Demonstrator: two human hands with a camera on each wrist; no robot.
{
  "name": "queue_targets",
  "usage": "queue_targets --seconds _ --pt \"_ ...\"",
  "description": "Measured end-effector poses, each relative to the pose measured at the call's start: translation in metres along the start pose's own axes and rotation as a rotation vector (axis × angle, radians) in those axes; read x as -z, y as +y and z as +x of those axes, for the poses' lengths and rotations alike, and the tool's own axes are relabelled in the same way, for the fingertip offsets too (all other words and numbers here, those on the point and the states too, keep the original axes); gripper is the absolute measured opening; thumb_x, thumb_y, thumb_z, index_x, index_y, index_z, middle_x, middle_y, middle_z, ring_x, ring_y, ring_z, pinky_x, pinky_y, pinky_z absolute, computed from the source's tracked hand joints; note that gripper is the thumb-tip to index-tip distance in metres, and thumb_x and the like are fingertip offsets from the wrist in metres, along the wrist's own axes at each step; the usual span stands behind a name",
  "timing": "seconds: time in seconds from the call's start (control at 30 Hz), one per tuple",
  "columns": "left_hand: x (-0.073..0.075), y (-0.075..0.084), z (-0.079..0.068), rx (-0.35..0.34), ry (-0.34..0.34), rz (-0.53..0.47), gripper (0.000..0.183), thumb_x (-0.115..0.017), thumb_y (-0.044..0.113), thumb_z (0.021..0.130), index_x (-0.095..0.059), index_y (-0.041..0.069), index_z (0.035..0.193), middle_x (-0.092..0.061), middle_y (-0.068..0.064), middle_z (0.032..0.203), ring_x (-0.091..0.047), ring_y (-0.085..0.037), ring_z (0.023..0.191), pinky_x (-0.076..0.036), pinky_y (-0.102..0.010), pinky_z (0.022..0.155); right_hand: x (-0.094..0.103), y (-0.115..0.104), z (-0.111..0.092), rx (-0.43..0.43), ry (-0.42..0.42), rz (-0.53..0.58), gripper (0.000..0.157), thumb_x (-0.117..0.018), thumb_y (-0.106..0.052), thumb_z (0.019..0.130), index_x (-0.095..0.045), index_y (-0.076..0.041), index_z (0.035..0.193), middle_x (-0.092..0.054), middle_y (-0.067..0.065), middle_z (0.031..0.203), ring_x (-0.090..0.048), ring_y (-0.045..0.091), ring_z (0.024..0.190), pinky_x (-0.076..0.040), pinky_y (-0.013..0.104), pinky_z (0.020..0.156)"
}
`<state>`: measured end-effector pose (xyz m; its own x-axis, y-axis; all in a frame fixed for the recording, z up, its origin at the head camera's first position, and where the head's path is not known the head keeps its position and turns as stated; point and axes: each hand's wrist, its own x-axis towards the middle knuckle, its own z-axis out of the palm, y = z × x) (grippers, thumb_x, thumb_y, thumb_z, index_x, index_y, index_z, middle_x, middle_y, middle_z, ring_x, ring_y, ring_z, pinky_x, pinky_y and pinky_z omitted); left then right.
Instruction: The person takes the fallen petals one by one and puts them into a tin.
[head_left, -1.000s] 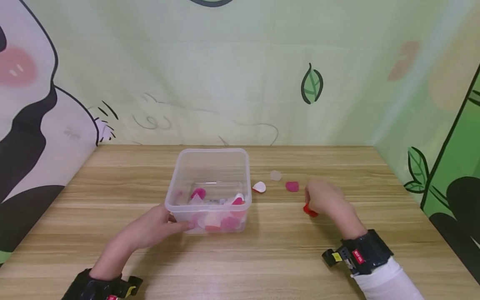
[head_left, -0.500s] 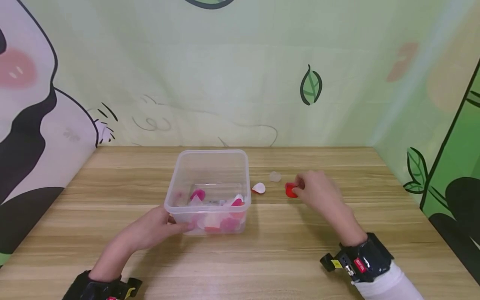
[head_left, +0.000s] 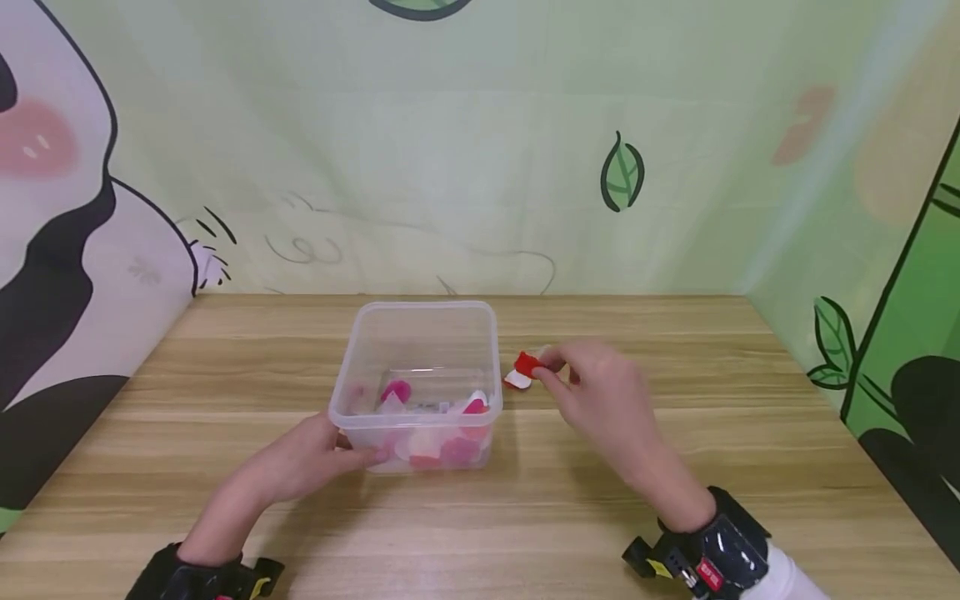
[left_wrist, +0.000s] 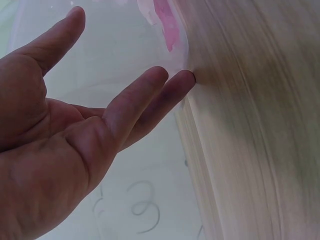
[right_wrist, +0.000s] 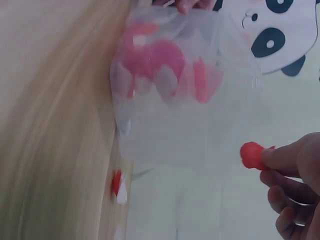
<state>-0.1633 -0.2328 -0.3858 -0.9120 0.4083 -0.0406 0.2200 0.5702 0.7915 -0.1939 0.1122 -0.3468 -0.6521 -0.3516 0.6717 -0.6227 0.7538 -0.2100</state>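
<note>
A clear plastic box (head_left: pixel 347 419) stands on the table with pink, white and red petals (head_left: pixel 459 450) gathered mostly at its near side. My left hand (head_left: pixel 307 457) rests against its near left corner; in the left wrist view the thumb and fingers (left_wrist: pixel 137 97) are spread and nearly straight, fingertips at the wall. Between thumb and index finger my right hand (head_left: pixel 603 392) pinches a red petal (head_left: pixel 527 364), held up to the right of the box. Below and behind that petal lies a white-and-red petal (head_left: pixel 517 381) on the table. A pale petal (head_left: pixel 542 348) shows partly behind the right hand.
The wooden tabletop (head_left: pixel 480 533) runs back to a printed cloth backdrop (head_left: pixel 450 167) with a panda and leaves. Black camera straps (head_left: pixel 716 546) sit on both wrists.
My right hand picked the red petal off the table and carried it left toward the box. The pink petal it passed over is out of sight now. My left hand stayed at the box.
</note>
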Motion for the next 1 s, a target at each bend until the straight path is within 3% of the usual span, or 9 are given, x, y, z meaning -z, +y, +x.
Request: queue_targets --seconds 0.27,0.47,0.63,0.8,1.0 --pt "0.001 0.001 -0.001 -0.01 -0.001 0.006 0.055 -0.072 0.026 0.092 -0.043 0.003 0.133 -0.062 -0.009 0.108 -0.058 -0.022 0.089 -0.047 -0.028 0.073 -0.01 -0.021 -0.004 0.155 0.131 0.161 0.017 -0.085 -0.011 0.077 -0.073 -0.008 0.088 -0.068 -0.003 0.087 -0.062 0.014 0.077 -0.046 0.024 0.066" --pt "0.0 0.002 -0.001 -0.008 -0.001 0.011 0.056 -0.072 0.027 0.092 -0.043 0.004 0.133 -0.062 -0.008 0.108 -0.058 -0.022 0.09 -0.047 -0.027 0.074 -0.016 -0.027 -0.005 0.222 0.16 0.183 0.016 -0.084 -0.011 0.079 -0.074 -0.008 0.091 -0.068 -0.002 0.091 -0.059 0.016 0.082 -0.047 0.024 0.071" --pt "0.0 0.002 -0.001 -0.007 -0.005 0.002 0.058 -0.072 0.027 0.092 -0.041 0.006 0.135 -0.061 -0.008 0.111 -0.059 -0.022 0.091 -0.047 -0.028 0.074 -0.019 -0.028 -0.005 0.268 0.158 0.19 0.018 -0.082 -0.007 0.079 -0.075 -0.005 0.096 -0.068 0.001 0.095 -0.06 0.018 0.086 -0.047 0.03 0.084" --pt "0.0 0.002 0.0 -0.01 -0.004 -0.008 0.06 -0.072 0.025 0.092 -0.038 0.006 0.137 -0.061 -0.01 0.112 -0.058 -0.024 0.091 -0.047 -0.028 0.074 -0.018 -0.023 -0.004 0.25 0.148 0.182 0.019 -0.081 -0.002 0.08 -0.074 -0.003 0.098 -0.067 0.003 0.097 -0.061 0.02 0.088 -0.048 0.029 0.081" --pt "-0.001 0.003 0.0 -0.014 0.002 0.0 0.059 -0.073 0.025 0.092 -0.038 0.006 0.136 -0.061 -0.009 0.109 -0.058 -0.025 0.089 -0.047 -0.027 0.073 -0.013 -0.007 -0.003 0.124 0.055 0.093 0.024 -0.078 0.003 0.081 -0.071 -0.004 0.103 -0.065 0.004 0.102 -0.061 0.021 0.095 -0.048 0.028 0.081"
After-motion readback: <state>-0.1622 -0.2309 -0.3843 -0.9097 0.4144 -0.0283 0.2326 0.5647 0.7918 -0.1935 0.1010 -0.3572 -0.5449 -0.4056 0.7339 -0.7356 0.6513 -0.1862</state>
